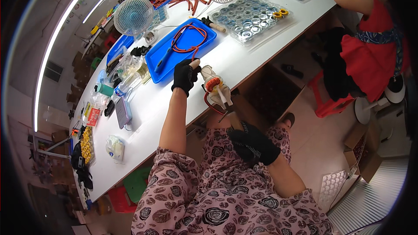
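At the table's near edge, a ring-shaped coil wound with orange-red wire (213, 84) sits in a whitish holder (208, 72). My left hand (186, 76), in a black glove with bare fingertips, is closed on a red-brown wire (194, 55) just left of the coil. That wire runs back to a loop lying in the blue tray (152, 63). My right hand (253, 144), also gloved in black, grips a wooden-handled tool (235, 121) below the coil. Its slim front part points up at the ring, and whether it passes through the ring I cannot tell. A blue-handled tool (163, 60) lies in the tray.
Beyond the tray stand two small fans (133, 16). A clear plastic tray of metallic rings (248, 19), with two yellow coils (281, 13), lies to the right. Bottles, bags and a phone (123, 113) cover the left side. A person in red (370, 56) sits at right.
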Available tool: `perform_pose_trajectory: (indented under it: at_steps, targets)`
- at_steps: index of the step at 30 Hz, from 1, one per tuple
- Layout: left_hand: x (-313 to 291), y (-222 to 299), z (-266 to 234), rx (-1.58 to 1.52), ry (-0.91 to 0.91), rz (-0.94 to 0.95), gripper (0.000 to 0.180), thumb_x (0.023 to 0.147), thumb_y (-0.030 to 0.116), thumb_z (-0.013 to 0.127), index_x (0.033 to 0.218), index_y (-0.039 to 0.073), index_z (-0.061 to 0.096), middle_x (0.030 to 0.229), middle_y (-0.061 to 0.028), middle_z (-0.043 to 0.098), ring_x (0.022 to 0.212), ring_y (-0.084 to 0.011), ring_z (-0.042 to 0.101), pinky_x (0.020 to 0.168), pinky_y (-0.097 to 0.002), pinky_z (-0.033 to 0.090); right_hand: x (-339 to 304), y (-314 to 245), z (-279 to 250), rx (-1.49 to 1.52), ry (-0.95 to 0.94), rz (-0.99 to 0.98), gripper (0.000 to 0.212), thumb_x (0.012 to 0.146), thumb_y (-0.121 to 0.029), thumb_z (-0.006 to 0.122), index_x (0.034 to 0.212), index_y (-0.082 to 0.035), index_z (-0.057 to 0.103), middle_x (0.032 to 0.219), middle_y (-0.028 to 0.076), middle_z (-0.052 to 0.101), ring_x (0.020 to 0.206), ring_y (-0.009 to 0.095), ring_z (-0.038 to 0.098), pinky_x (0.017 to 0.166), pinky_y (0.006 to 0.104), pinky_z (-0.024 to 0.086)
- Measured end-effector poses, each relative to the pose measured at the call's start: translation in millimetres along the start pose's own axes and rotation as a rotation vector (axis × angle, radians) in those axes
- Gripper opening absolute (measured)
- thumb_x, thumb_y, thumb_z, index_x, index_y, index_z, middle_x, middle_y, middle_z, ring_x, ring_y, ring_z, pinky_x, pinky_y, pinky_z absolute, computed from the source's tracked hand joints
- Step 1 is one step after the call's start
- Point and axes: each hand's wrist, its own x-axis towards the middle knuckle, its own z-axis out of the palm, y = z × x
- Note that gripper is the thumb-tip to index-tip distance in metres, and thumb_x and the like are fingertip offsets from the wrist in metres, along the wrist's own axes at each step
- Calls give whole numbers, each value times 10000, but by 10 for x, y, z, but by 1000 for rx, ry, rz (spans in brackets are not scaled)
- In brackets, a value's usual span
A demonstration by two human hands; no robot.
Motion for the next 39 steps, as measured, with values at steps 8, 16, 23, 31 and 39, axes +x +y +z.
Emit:
perform_pose_trajectory:
  at_steps: [8,16,23,31,39]
  targets:
    - [-128,23,-32,58,-23,-58,193,759,194,680,751,19,599,621,-46,540,452,-117,423,427,-261,328,-70,83,82,136,-91,-70,138,870,-201,598,850,-88,520,538,-26,440,362,74,393,323,220,295]
    - [-107,40,-65,55,-41,-99,157,753,176,685,739,42,604,594,-24,515,441,-100,400,411,-246,308,80,140,-180,349,-308,30,104,886,-195,576,860,-113,517,552,-40,434,381,55,382,334,193,270]
    - [-1147,306,144,846,153,890,496,792,75,572,1278,133,487,1064,-95,578,776,-205,567,660,-319,488,-565,300,-161,323,-145,91,147,875,-189,587,979,-109,521,574,-41,439,406,63,387,357,207,281]
    - [-1576,418,540,1299,-438,1271,461,692,132,625,1151,141,580,961,-26,615,737,-208,581,630,-334,484,-1385,422,-400,-1086,355,-385,446,835,-277,638,1172,-21,494,643,46,534,439,132,466,382,264,380]
    - [-518,1044,522,745,-3,1151,156,795,178,628,892,64,670,732,-93,659,617,-199,632,575,-291,475,-555,141,-127,-1132,505,-774,265,845,-203,621,1044,-48,543,654,79,571,470,192,545,430,324,440]
